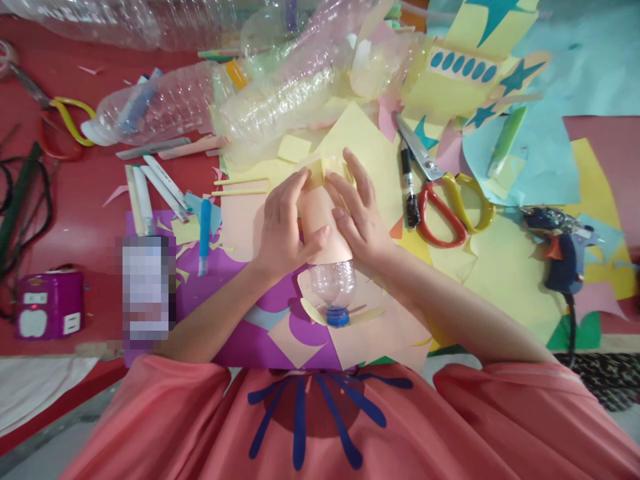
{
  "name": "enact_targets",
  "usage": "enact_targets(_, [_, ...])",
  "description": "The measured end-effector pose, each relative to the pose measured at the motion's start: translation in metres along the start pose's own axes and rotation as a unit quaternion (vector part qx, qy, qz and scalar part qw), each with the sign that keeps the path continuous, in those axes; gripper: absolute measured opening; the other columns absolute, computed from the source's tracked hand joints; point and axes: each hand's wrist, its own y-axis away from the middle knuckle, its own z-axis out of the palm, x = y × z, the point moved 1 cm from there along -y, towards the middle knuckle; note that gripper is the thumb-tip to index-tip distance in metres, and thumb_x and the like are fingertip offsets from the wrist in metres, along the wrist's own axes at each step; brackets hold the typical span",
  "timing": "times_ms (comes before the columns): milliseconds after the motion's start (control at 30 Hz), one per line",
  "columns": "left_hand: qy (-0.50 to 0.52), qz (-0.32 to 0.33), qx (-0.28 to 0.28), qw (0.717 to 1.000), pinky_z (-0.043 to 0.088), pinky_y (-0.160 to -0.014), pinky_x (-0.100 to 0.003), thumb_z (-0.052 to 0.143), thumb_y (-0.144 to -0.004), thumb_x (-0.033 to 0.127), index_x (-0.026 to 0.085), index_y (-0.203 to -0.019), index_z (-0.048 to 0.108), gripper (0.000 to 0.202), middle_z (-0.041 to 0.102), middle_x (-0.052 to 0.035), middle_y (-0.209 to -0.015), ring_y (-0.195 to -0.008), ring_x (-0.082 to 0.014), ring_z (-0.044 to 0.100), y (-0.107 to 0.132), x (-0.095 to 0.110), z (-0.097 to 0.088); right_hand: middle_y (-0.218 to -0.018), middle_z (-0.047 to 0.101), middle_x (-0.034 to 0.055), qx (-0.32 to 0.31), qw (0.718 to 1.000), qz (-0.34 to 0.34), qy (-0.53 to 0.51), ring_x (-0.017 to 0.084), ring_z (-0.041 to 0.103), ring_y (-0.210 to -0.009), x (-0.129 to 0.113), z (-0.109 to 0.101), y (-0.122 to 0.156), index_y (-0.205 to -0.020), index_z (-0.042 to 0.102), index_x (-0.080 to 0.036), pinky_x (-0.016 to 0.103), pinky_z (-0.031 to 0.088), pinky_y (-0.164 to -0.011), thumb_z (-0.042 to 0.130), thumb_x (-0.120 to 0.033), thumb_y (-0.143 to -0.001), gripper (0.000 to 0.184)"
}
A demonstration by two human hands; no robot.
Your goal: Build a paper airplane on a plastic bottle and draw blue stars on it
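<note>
A clear plastic bottle [333, 283] lies with its blue cap [338, 316] toward me. Peach paper [325, 223] is wrapped around its body, and a pale yellow piece [316, 175] shows at the far end. My left hand [284, 227] holds the wrapped bottle from the left, its thumb lying across the paper. From the right, my right hand [364, 223] curves over it, fingertips near the far end. The palms and the bottle's underside are hidden. Beneath are peach sheets [380, 327] and a purple sheet [235, 293].
Right of my hands lie scissors [440, 193], a black marker [410, 190] and a glue gun [563, 247]. Clear bottles [280, 100] lie across the back. At the left are a phone [147, 287], a purple box [50, 305], pens [163, 187] and more scissors [63, 117].
</note>
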Motion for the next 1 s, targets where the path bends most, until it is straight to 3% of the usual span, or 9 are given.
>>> enact_targets(133, [-0.009,0.006,0.010,1.000,0.051,-0.106,-0.047,0.034,-0.093,0.072,0.022,-0.148,0.024,0.075,0.052,-0.0143,-0.141,-0.129,-0.0306,0.056,0.001,0.000,0.001,-0.163,0.015,-0.0051,-0.023,0.999,0.024,0.026,0.025,0.019,-0.154,0.000,0.001,0.000,-0.151,0.016,-0.046,0.058,0.027,-0.122,0.014,-0.048,-0.100,0.051])
enact_targets(333, [-0.009,0.017,0.007,1.000,0.046,-0.109,-0.048,0.033,-0.093,0.072,0.021,-0.149,0.023,0.076,0.056,-0.0156,-0.138,-0.124,-0.0297,0.059,0.003,-0.002,0.001,-0.163,0.014,0.0007,-0.013,1.000,0.008,0.027,0.027,0.017,-0.154,0.001,0.003,-0.001,-0.147,0.030,-0.036,0.059,0.024,-0.122,0.012,-0.048,-0.100,0.051])
enact_targets(467, [0.013,0.026,0.004,1.000,0.041,-0.112,-0.048,0.037,-0.092,0.072,0.024,-0.151,0.019,0.079,0.053,-0.0153,-0.142,-0.129,-0.0304,0.055,0.003,-0.004,0.001,-0.162,0.012,0.0032,-0.001,1.000,0.011,0.012,0.026,0.019,-0.153,0.001,-0.001,-0.002,-0.145,0.024,-0.038,0.059,0.025,-0.122,0.017,-0.054,-0.099,0.049])
enact_targets(667, [0.012,0.029,-0.023,0.999,0.035,-0.115,-0.047,0.033,-0.095,0.068,0.024,-0.154,0.013,0.076,0.048,-0.0142,-0.148,-0.137,-0.0305,0.047,0.003,-0.004,0.001,-0.164,0.012,0.0020,-0.046,0.999,0.020,0.011,0.026,0.019,-0.154,0.002,-0.009,-0.002,-0.143,0.024,-0.038,0.056,0.029,-0.121,0.024,-0.055,-0.098,0.048])
enact_targets(833, [-0.004,0.028,-0.054,0.998,0.030,-0.118,-0.047,0.030,-0.099,0.057,0.024,-0.155,0.010,0.068,0.049,-0.0138,-0.149,-0.140,-0.0281,0.044,0.000,0.000,-0.001,-0.160,0.021,0.0019,0.014,0.999,0.033,0.031,0.024,0.024,-0.152,0.003,-0.002,0.001,-0.138,0.031,-0.039,0.053,0.031,-0.120,0.021,-0.057,-0.097,0.045])
enact_targets(1000, [-0.033,0.033,-0.080,0.996,0.018,-0.123,-0.048,0.025,-0.099,0.055,0.025,-0.155,0.012,0.065,0.048,-0.0103,-0.151,-0.142,-0.0271,0.041,-0.002,-0.002,-0.003,-0.152,0.033,0.0059,-0.040,0.997,0.069,0.009,0.028,0.030,-0.148,-0.001,-0.001,0.000,-0.135,0.038,-0.036,0.056,0.033,-0.119,0.024,-0.052,-0.097,0.044])
